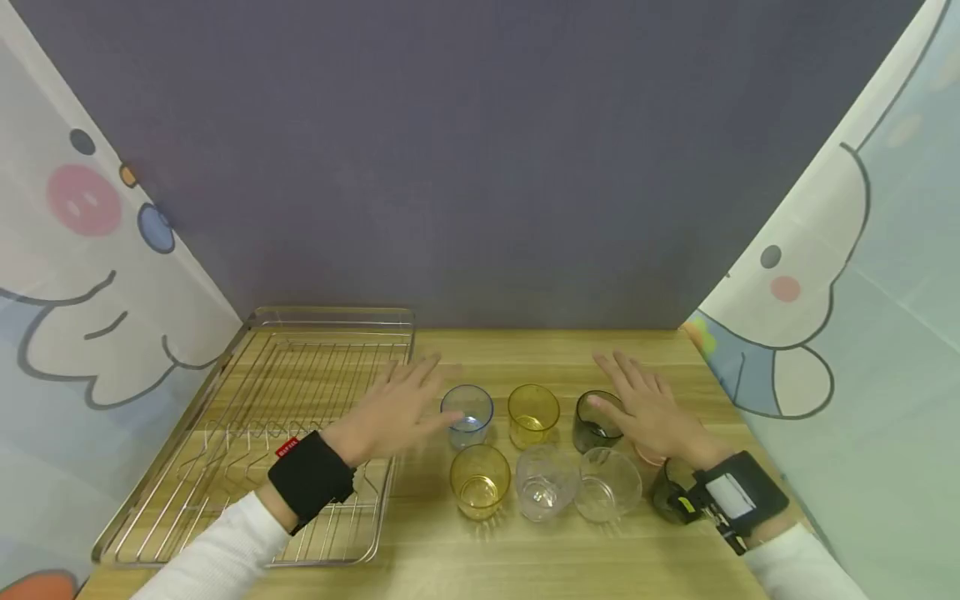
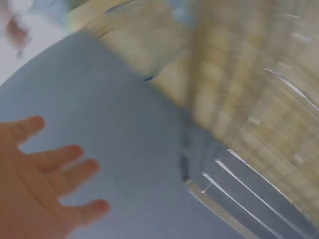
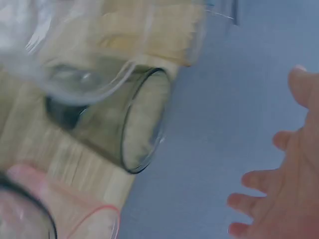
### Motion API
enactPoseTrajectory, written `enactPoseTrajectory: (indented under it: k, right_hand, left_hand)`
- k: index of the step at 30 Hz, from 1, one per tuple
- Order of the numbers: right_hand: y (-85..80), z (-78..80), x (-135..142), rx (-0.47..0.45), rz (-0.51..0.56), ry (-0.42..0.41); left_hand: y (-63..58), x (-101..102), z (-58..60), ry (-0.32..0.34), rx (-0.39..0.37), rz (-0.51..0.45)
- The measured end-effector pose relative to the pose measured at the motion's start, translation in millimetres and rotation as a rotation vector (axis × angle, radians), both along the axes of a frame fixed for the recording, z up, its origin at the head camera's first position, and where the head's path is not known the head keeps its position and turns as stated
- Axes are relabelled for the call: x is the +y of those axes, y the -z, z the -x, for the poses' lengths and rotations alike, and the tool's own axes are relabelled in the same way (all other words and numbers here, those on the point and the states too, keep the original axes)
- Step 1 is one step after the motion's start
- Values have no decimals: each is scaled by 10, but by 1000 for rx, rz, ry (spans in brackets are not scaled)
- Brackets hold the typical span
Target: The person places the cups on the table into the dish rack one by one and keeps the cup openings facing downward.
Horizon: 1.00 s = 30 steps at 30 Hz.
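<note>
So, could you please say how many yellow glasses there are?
2: one yellow glass in the back row between the blue-rimmed glass and a dark glass; the other yellow glass at the front row's left end.

There's a wooden table (image 1: 420, 550) with a wire rack (image 1: 337, 315) on it. Right of the rack stand 8 glasses (image 1: 546, 487): closest to it, a blue-rimmed glass (image 1: 468, 425) and a yellow glass (image 1: 480, 492); farther, another yellow glass (image 1: 533, 423), 2 clear glasses (image 1: 607, 490) and a dark glass (image 1: 596, 433); farthest, a pink glass (image 3: 75, 206) and another dark glass (image 1: 666, 500).
</note>
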State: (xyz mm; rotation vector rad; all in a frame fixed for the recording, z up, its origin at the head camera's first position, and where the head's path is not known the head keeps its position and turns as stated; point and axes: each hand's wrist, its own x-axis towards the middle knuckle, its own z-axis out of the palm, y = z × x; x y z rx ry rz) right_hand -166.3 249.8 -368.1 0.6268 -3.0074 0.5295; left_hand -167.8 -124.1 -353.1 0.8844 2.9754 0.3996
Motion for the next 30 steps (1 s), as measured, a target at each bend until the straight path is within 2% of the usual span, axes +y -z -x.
enactPoseTrajectory:
  k: [2,5,8,10,15,20,23,27,30]
  right_hand:
    - [20,6,-11,16,-19,-23]
    - [52,19,-28,56,-107,-76]
    - [80,25,-59,86,-194,-141]
    - [88,32,-101,88,-214,-176]
    - [96,162,-268,53,-113,-211]
    - [144,441,-423,21,-1,-171]
    - [173,648,-476,14,52,-155]
    - [185,900,-489,13,63,-163]
    - [194,1017,-474,-8,9,-130]
  left_hand:
    - [42,-31,-17,77,13,65]
    - [120,-61,-46,176,28,143]
    - [174,-68,-45,220,38,151]
    - [186,-64,-7,195,35,122]
    - [193,-44,232,78,3,-20]
    - [140,17,530,9,-78,-162]
    - [101,27,706,-9,-131,-237]
    - [102,-36,918,-36,-178,-277]
    - [144,-96,1018,-70,-174,-247]
